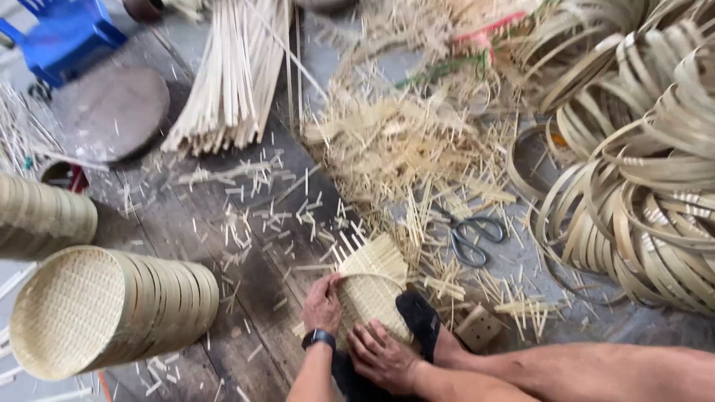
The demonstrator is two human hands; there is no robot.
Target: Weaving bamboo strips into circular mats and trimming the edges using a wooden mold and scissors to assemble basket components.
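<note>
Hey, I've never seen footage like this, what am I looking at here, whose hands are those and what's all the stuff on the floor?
There is no machine here. One camera sits on a person's head and looks down, so the two bare hands at the bottom are that person's own. The left hand, with a dark wristband, grips the edge of a small woven tray with loose strip ends sticking out at its top. The right hand lies flat on the tray. The person's foot in a black sandal is beside it.

On the plank floor lie straw-coloured offcuts and scissors. At the left a stack of finished trays lies on its side. At the right is a heap of thin hoops. At the top are a bundle of long strips, a round board and a blue stool.
</note>
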